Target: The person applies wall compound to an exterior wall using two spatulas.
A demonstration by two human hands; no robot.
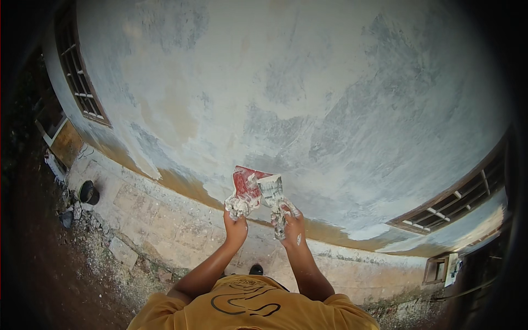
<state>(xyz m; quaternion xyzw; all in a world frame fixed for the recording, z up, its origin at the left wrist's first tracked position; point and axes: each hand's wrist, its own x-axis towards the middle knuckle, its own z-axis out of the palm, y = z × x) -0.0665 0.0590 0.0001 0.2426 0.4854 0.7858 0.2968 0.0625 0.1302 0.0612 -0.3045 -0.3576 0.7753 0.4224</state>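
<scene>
Two tools are up in front of you, one per hand. Your left hand has its fingers clamped around the lower end of a red scraper, its flat blade rising above your knuckles with a clump of white filler at its base. Your right hand has its fingers wrapped tight on the handle of a putty knife, whose white-coated blade tilts up and left from your grip. Both blades meet edge to edge, just above and between your two fists, against the patchy grey plastered wall. Two barred windows flank that wall, one at each side. One black bucket sits well off to your left on the stone ledge.
</scene>
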